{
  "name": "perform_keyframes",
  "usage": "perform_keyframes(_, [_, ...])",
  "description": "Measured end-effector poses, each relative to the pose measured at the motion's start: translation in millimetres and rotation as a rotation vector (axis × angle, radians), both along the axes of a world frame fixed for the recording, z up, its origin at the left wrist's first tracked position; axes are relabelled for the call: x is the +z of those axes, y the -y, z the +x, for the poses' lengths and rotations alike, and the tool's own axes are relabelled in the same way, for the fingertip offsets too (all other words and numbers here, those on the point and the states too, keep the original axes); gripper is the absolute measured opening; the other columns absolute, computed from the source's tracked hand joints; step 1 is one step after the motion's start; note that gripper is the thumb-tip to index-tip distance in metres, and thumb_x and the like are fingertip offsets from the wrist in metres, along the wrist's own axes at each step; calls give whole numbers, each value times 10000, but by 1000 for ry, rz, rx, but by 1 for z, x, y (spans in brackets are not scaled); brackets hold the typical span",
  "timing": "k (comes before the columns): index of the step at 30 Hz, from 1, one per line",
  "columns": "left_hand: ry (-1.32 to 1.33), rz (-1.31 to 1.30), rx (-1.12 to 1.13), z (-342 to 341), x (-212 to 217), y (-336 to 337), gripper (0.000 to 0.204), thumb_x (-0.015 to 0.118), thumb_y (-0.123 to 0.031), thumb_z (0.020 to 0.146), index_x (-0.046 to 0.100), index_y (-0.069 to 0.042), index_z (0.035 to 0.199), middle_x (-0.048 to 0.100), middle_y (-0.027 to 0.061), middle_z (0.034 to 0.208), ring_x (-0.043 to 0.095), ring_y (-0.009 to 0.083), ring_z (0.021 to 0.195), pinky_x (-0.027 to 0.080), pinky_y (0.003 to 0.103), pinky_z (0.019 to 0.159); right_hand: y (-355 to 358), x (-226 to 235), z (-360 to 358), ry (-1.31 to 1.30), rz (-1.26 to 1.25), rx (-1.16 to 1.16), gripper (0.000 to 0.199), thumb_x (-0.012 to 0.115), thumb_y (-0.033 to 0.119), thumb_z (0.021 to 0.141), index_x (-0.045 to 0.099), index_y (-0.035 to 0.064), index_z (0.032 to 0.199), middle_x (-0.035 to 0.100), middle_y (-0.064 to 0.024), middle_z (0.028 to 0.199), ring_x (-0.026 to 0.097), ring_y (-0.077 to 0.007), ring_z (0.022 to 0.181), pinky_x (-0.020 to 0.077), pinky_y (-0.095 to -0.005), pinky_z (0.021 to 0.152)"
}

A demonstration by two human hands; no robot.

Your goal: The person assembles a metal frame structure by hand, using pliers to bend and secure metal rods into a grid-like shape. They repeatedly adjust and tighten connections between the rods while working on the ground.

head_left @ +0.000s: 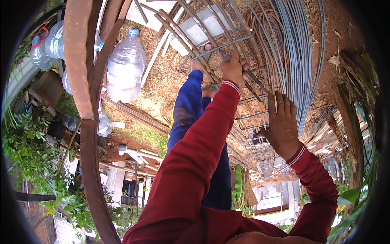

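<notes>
Far left of the left hand, a clear plastic jug with a red handle sits near a bluish bottle, whose markings are too small to read. A thick, curved brown beam crosses in front of them. Nearer the left hand, still to its left, stands a large, ribbed, clear bottle with a blue cap; its pale front is too washed out to read.

The left hand, its red-sleeved arm stretched out, curls its fingers around a dark metal tool, the exact kind hard to make out. Under and around it runs a long steel bar cage, rusty rods tied by square hoops. To its right, the right hand lies flat, back up, four fingers straight and close, thumb spread, gripping nothing, over the cage's edge; contact I can't tell. Just above that hand sweep smooth blue-grey rods in a bundle. Rough, split wood lies farther right.
</notes>
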State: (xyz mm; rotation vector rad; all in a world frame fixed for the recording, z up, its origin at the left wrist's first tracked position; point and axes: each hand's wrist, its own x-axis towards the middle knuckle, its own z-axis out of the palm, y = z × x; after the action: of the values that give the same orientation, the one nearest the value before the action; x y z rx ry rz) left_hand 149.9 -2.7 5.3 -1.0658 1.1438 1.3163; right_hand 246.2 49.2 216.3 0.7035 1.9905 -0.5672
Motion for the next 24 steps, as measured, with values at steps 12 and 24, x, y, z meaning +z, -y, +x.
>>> perform_keyframes(12, [69, -267, 72, 0, 2, -21, 237, 609, -203, 960, 454, -40, 886, 472, 62, 654, 432, 183, 454, 422, 373, 432, 37, -160, 9, -147, 365, -333, 404, 755, 309, 794, 555, 36, 1015, 659, -157, 895, 691, -337, 831, 551, -452, 685])
perform_keyframes(24, [106, 268, -145, -15, -14, 52, 529, 704, -552, 846, 579, -54, 974, 633, 90, 863, 654, 244, 749, 553, 387, 690, 42, -164, 13, -120, -271, -934, 447, 700, 425, 886, 657, -10, 979, 661, -169, 734, 660, -330, 671, 499, -446, 640])
